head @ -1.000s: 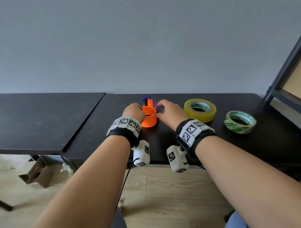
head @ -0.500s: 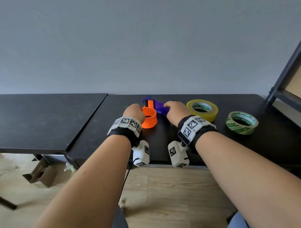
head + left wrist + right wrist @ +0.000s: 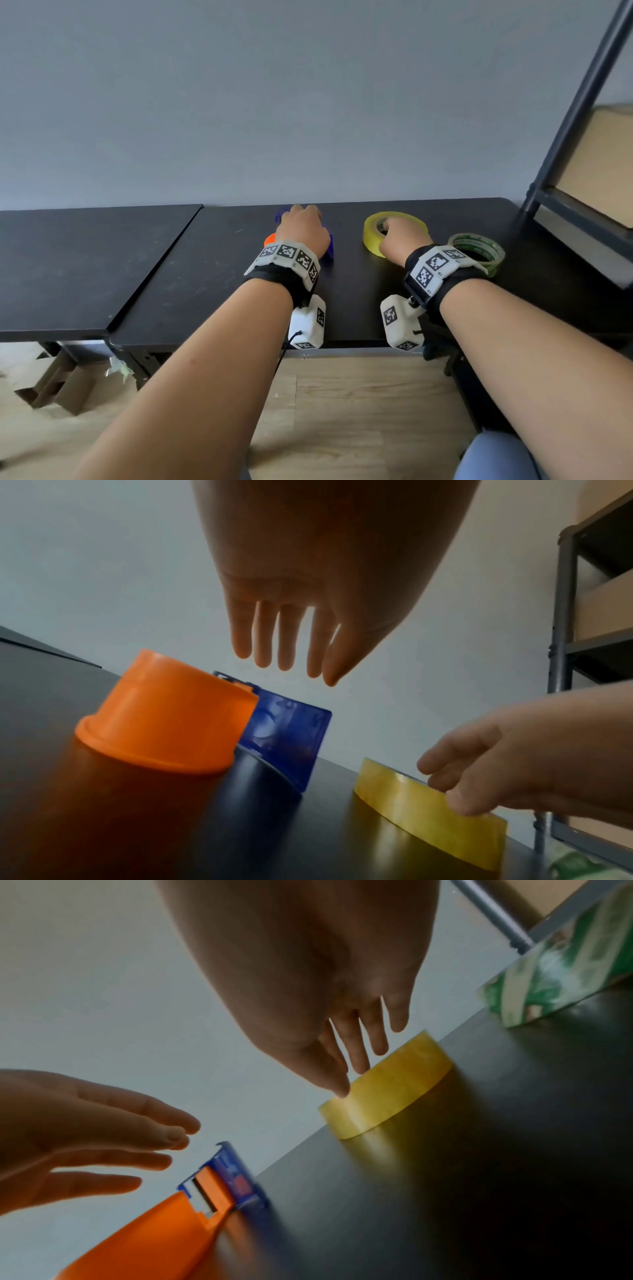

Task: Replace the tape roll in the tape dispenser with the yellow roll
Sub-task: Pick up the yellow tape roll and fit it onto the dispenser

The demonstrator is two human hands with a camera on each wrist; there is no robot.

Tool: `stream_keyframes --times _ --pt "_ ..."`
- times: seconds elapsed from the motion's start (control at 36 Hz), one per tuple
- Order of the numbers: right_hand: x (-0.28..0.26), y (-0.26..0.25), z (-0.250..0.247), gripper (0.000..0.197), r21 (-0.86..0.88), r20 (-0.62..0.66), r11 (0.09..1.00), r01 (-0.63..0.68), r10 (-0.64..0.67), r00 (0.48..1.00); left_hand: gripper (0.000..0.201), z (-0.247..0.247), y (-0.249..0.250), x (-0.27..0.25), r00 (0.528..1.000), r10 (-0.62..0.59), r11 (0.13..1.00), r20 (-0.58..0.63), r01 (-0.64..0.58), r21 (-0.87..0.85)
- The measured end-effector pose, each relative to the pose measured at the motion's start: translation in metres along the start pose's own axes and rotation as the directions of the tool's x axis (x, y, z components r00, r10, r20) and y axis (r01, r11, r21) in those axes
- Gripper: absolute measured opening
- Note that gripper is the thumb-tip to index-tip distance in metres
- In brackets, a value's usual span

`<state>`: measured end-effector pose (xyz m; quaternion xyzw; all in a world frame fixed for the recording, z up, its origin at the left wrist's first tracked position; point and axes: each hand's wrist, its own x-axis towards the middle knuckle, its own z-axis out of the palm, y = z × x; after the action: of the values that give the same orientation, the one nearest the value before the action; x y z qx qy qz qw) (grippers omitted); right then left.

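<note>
Left hand [image 3: 308,593] is hovering, fingers straight, above the orange-and-blue plastic tape dispenser [image 3: 205,721]; right hand [image 3: 507,764] is touching the flat yellow tape roll [image 3: 421,807].

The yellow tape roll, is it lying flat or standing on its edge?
Lying flat. The yellow roll rests on the table with its hole facing up.

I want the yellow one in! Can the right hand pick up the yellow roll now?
Probably yes: the right hand already rests its fingers on the yellow roll, with nothing between them.
</note>
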<state>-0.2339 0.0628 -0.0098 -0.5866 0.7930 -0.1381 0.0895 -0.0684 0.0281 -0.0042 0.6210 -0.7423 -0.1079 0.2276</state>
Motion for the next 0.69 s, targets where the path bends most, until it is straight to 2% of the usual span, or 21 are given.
stream_keyframes --times 0.06,0.11,0.25,0.39,0.47,0.56,0.69 --pt "0.001 0.008 0.003 0.042 -0.025 0.061 0.998 -0.063 0.065 0.996 0.039 0.004 0.004 0.000 1.000 0.012 1.000 0.014 -0.012 0.005" --pt "0.001 0.012 0.008 0.046 -0.061 0.088 0.995 -0.083 0.089 0.992 0.038 0.006 0.006 0.000 0.999 0.022 1.000 0.027 -0.022 0.007" --pt "0.002 0.016 0.013 0.040 -0.079 0.000 0.993 -0.085 0.085 0.996 0.037 0.006 0.006 -0.001 0.999 0.035 0.999 0.024 -0.034 -0.018" --pt "0.000 0.014 0.012 0.039 -0.048 -0.023 0.997 -0.066 0.065 0.998 0.037 -0.001 0.008 0.000 0.999 0.036 0.993 0.004 -0.035 -0.114" --pt "-0.006 0.010 0.008 0.041 0.011 -0.065 1.000 -0.008 0.009 0.998 0.036 -0.006 0.010 0.000 1.000 0.021 0.986 0.011 -0.019 -0.166" --pt "-0.011 0.003 0.002 0.038 0.068 -0.170 0.993 0.097 -0.085 0.982 0.039 -0.008 0.014 0.000 1.000 -0.008 0.975 0.021 0.013 -0.224" --pt "-0.020 -0.017 -0.009 0.029 0.089 -0.370 0.946 0.311 -0.259 0.892 0.060 -0.014 0.018 0.001 0.993 -0.104 0.900 0.057 0.118 -0.420"
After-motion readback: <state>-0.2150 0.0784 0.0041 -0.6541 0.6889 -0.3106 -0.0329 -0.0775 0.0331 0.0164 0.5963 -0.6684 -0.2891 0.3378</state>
